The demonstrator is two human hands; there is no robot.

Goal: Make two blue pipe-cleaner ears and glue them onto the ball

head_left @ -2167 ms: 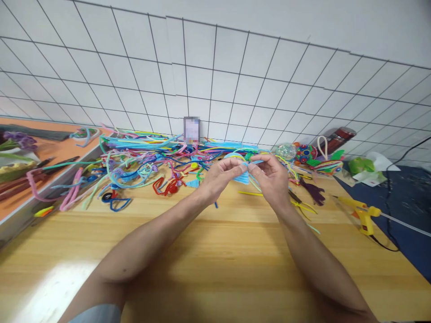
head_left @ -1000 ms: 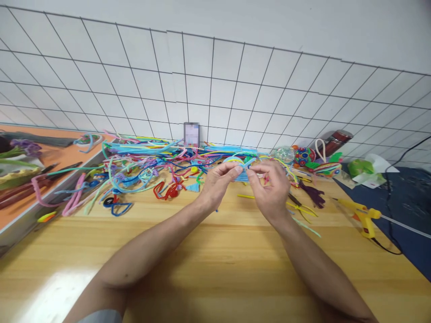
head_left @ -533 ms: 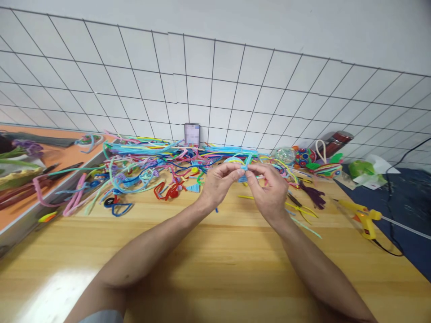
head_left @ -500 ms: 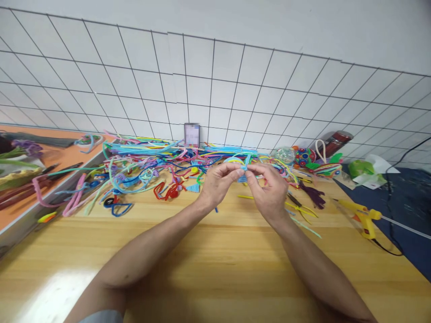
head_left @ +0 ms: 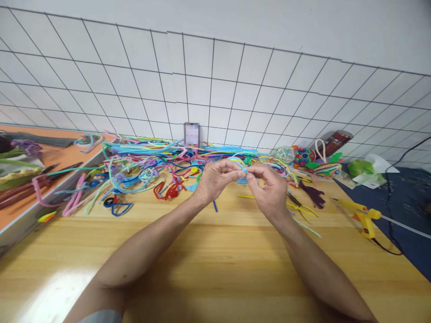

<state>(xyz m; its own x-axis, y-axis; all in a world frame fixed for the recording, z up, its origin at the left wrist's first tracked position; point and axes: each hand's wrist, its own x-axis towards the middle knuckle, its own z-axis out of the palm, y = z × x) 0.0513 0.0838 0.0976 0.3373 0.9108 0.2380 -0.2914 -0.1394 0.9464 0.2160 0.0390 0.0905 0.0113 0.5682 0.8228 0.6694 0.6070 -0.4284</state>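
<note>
A small light-blue piece, with a curved blue, white and yellow strip above it, is held above the wooden table between my hands. My left hand pinches it from the left with thumb and forefinger. From the right, my right hand pinches its upper edge, the fingertips of both hands nearly touching. The fingers hide part of the piece. Behind the hands lies a long heap of coloured pipe cleaners.
A phone leans on the tiled wall. At the right are pliers with yellow handles, a dark purple bundle, a yellow glue gun with its cord and a dark red flask. An orange tray is at the left.
The light-blue strip that stood up between my fingertips is now folded down or hidden. My left hand has shifted slightly left, and my fingertips have moved slightly down.
</note>
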